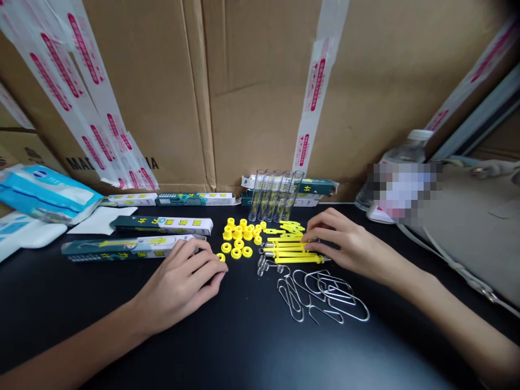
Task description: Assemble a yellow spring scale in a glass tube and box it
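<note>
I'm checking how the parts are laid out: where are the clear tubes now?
In the head view, the clear tubes stand just right of centre, with a green-and-white box behind them and small yellow parts in front.

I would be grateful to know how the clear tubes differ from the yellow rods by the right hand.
The clear tubes are see-through; the yellow rods are opaque. The tubes stand upright, whereas the rods lie flat. Both are slender and grouped side by side.
</note>
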Demonstrator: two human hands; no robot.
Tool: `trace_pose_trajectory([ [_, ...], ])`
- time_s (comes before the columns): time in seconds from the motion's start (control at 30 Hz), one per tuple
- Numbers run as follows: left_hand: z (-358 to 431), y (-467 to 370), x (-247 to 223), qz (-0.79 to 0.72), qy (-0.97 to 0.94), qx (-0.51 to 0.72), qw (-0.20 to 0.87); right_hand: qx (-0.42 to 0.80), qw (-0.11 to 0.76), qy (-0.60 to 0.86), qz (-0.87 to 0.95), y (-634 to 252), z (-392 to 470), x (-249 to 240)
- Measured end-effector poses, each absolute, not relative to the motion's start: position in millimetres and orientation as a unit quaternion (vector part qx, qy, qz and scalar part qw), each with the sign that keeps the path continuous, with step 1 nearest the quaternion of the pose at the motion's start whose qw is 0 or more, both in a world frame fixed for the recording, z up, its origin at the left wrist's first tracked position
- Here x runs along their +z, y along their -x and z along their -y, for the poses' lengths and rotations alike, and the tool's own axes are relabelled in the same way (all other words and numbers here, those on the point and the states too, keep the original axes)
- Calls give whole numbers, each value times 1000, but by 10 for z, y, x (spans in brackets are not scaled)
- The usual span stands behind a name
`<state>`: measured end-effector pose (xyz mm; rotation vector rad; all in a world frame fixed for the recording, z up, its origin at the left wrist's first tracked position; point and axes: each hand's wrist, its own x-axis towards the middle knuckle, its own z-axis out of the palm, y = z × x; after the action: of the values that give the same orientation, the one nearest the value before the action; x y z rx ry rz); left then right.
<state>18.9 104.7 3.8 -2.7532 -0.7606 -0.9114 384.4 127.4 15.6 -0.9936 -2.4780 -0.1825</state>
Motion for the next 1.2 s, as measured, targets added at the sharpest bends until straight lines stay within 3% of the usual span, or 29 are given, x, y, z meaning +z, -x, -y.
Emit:
trace_pose_trajectory([
  [0.47, -1037, -172, 15, 285, 894, -335, 84, -43, 222, 352, 908, -3797, -1275, 137],
  [0.87, -1012, -153, 18, 289, 896, -336, 30, -42, 346, 375, 859, -3740, -1151, 257],
  [1.2, -909, -354, 1, 307, 888, -338, -60, 0, 422, 275, 864, -3153, -746, 160],
])
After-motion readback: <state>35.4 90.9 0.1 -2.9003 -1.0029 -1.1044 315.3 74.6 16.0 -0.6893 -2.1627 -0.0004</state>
